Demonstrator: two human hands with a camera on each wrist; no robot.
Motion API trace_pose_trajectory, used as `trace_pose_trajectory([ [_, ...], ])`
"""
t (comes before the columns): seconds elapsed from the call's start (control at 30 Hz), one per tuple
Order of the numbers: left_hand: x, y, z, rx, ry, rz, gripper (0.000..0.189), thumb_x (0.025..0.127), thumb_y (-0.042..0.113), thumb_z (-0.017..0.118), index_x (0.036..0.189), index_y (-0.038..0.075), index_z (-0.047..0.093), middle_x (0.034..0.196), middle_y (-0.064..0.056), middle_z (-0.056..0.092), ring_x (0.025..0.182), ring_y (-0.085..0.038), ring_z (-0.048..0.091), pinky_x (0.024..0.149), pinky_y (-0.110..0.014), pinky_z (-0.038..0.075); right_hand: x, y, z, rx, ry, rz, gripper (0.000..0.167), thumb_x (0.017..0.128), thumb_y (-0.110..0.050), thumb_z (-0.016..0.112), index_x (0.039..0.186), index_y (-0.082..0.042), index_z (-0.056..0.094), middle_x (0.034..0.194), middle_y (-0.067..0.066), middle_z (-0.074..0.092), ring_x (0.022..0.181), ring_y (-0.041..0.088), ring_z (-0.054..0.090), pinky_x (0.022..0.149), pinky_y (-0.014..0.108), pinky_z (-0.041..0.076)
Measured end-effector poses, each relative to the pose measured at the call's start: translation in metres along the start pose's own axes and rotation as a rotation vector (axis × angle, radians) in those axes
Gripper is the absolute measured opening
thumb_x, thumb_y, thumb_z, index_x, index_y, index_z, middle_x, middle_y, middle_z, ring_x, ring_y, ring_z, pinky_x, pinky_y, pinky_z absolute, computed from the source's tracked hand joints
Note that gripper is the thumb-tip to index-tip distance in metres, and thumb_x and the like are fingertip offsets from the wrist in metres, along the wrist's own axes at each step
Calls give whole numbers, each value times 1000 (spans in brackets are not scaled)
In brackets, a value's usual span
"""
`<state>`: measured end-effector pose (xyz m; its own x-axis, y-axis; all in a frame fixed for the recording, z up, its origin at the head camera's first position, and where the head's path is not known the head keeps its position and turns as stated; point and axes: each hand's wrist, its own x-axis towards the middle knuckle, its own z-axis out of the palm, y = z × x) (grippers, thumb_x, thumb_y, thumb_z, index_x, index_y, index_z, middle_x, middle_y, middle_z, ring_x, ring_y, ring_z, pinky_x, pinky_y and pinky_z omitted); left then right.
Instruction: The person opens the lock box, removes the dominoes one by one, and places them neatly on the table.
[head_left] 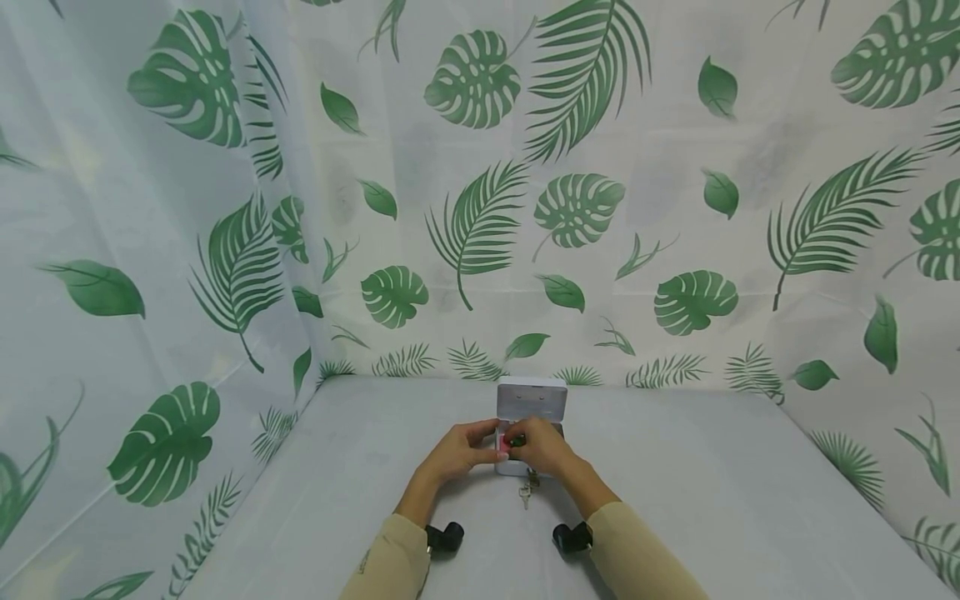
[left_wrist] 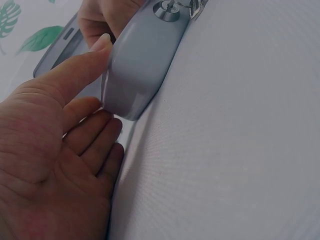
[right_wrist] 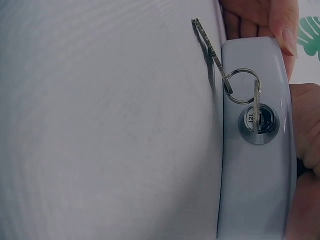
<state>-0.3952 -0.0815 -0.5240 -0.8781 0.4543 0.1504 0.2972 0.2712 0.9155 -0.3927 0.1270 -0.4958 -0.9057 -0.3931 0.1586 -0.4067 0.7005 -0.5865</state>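
Note:
A small pale grey metal lock box (head_left: 512, 469) stands on the table with its lid (head_left: 531, 402) raised. A key (right_wrist: 256, 100) sits in its front lock (right_wrist: 258, 125), and a second key (head_left: 525, 494) hangs from the ring (right_wrist: 243, 86). My left hand (head_left: 457, 451) holds the box's left front corner, thumb over the rim and fingers along the outside. Inside the box, my right hand (head_left: 545, 446) pinches a small dark green thing (head_left: 517, 440), its kind unclear. Beside it shows something red (head_left: 504, 443). The right fingertips are mostly hidden in the wrist views.
A white cloth (head_left: 675, 483) covers the table. Behind and at both sides hang white curtains (head_left: 652, 250) with green leaf prints. Black wrist devices (head_left: 447, 537) are worn below both hands, near the beige sleeves (head_left: 393, 558).

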Motion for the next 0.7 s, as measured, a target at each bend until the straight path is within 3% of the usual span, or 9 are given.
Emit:
trace_pose_trajectory([
  [0.33,-1,0,0,5,-3,-3,71,90,32,84,151,10,55,155,-6,55,149,-31,47,123,-54,37,-2,2,0,-9,25,-11,15,88,-1,79,100,-9,81,108,7,77,99,23,68,93,49,60],
  [0.7,-1,2,-1,8,-8,6,71,90,32,84,151,11,55,155,-4,56,148,-30,48,122,-53,38,0,6,1,-12,43,-22,15,89,-3,79,101,-11,80,106,4,76,98,22,69,93,49,60],
])
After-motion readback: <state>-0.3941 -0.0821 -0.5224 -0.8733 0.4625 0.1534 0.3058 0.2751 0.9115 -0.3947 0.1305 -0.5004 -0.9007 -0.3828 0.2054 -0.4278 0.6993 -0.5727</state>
